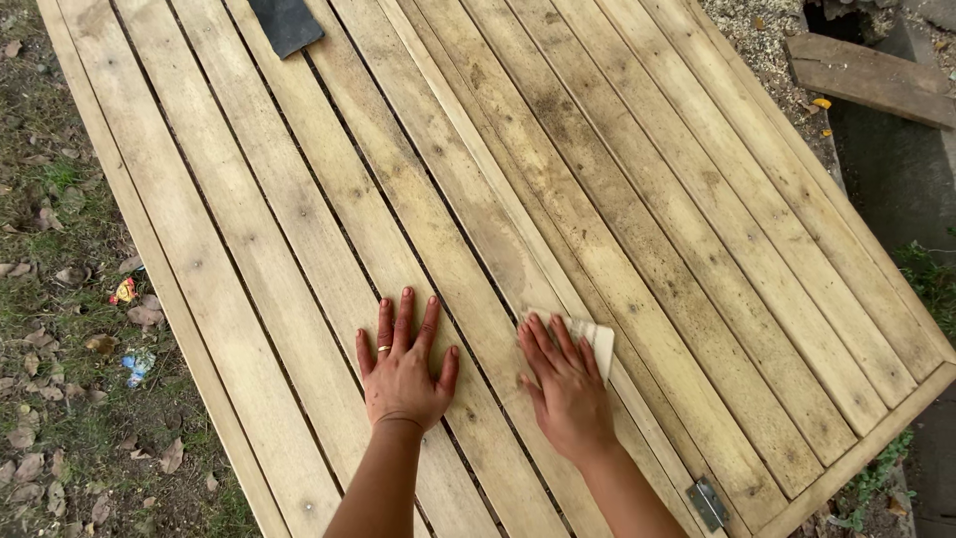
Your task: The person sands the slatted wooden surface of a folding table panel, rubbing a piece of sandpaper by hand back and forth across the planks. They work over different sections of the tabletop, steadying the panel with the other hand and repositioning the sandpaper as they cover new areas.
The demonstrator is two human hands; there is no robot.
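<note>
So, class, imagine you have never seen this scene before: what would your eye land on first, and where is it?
First, the two hands pressed flat near the bottom centre of a big slatted wooden panel: the left hand bare on the slats, the right hand pressing a pale folded sheet. Next, a dark sheet lying at the panel's top edge, and a metal hinge at the lower right.
</note>
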